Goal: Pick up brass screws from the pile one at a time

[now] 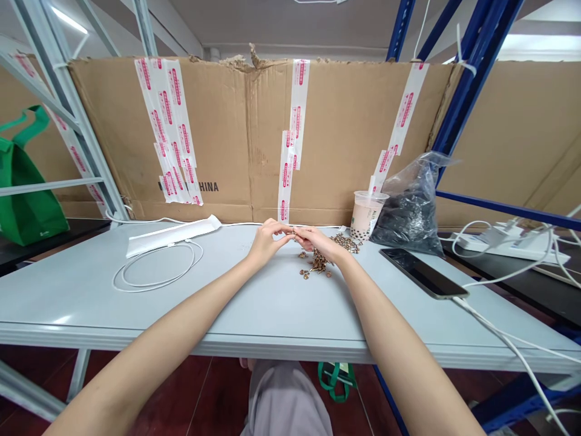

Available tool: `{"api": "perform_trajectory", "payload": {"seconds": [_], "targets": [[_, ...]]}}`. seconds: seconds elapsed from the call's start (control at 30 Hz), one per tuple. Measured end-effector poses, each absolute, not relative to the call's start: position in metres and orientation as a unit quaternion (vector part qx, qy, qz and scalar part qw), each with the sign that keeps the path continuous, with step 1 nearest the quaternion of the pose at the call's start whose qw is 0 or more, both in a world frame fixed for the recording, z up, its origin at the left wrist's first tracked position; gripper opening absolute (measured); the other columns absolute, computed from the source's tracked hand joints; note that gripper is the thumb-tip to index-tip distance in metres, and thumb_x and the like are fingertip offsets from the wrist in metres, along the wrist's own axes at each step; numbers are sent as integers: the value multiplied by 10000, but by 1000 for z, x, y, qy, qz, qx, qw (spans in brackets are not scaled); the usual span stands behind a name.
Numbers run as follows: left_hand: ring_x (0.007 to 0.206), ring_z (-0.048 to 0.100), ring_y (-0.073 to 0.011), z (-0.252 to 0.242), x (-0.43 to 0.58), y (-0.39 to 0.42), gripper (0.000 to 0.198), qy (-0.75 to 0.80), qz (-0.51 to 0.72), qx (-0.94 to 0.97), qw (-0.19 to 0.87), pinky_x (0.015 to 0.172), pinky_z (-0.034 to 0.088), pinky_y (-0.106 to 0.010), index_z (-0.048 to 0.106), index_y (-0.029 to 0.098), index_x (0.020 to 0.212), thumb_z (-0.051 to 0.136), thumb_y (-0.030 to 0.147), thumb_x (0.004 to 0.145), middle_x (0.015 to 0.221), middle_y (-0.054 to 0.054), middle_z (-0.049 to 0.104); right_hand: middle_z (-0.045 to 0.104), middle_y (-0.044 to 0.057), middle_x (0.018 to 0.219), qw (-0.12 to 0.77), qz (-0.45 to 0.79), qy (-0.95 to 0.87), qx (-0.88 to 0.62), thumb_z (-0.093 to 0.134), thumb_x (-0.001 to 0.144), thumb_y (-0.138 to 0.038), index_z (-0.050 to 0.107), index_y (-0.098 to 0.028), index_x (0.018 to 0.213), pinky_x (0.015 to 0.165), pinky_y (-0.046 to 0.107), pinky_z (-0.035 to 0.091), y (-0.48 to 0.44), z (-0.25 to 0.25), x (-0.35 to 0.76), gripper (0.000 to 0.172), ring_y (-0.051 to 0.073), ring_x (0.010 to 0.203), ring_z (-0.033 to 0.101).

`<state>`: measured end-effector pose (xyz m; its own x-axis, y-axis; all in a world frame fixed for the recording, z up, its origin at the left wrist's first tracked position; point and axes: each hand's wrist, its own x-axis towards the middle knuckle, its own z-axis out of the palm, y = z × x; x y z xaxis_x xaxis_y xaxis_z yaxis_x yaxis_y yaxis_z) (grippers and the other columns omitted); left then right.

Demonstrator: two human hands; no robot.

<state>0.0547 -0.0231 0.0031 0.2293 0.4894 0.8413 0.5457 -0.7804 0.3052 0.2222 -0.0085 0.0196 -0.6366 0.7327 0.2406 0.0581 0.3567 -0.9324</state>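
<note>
Both of my hands meet at the fingertips above the middle of the table. My left hand pinches a small copper-coloured metal piece between thumb and fingers. From the other side my right hand closes its fingers on the same piece; its exact shape is too small to make out. Beneath and beside the right hand lies a loose pile of small copper-coloured metal pieces, partly hidden by that hand and wrist. Some appear to have round heads and short shanks.
A drink cup and a clear plastic bag of dark contents stand behind the pile. Right of it lies a phone with a cable. On the left are a coiled white cable and a white strip. Cardboard walls the back.
</note>
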Motion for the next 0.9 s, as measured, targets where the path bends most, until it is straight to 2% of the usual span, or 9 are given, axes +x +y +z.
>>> {"api": "perform_trajectory", "payload": {"seconds": [0.2, 0.47, 0.7, 0.9], "targets": [[695, 512, -143, 2, 52, -20, 119, -337, -522, -782, 50, 651, 421, -268, 667, 195, 818, 629, 283, 748, 736, -15, 662, 259, -49, 596, 343, 492, -751, -276, 490, 782, -506, 419, -174, 690, 449, 216, 184, -12, 21, 223, 352, 68, 494, 213], [709, 504, -143, -3, 52, -19, 160, -339, -491, -802, 39, 668, 412, -271, 663, 193, 821, 599, 330, 770, 754, -15, 665, 210, -59, 532, 323, 455, -780, -283, 399, 820, -527, 347, -178, 589, 442, 227, 178, 2, 9, 221, 422, 65, 455, 184], [755, 497, -154, -11, 45, -9, 164, -362, -414, -835, -1, 676, 396, -275, 662, 192, 790, 607, 343, 756, 787, -17, 660, 307, -45, 552, 255, 393, -809, -355, 416, 800, -497, 383, -168, 597, 467, 222, 200, 3, 6, 223, 389, 64, 477, 241], [774, 495, -162, -16, 43, -7, 120, -390, -360, -846, -47, 691, 394, -277, 670, 203, 770, 621, 307, 738, 780, -4, 658, 444, -2, 627, 194, 335, -835, -391, 423, 796, -460, 486, -147, 666, 512, 230, 278, 11, -2, 226, 345, 88, 533, 370]]}}
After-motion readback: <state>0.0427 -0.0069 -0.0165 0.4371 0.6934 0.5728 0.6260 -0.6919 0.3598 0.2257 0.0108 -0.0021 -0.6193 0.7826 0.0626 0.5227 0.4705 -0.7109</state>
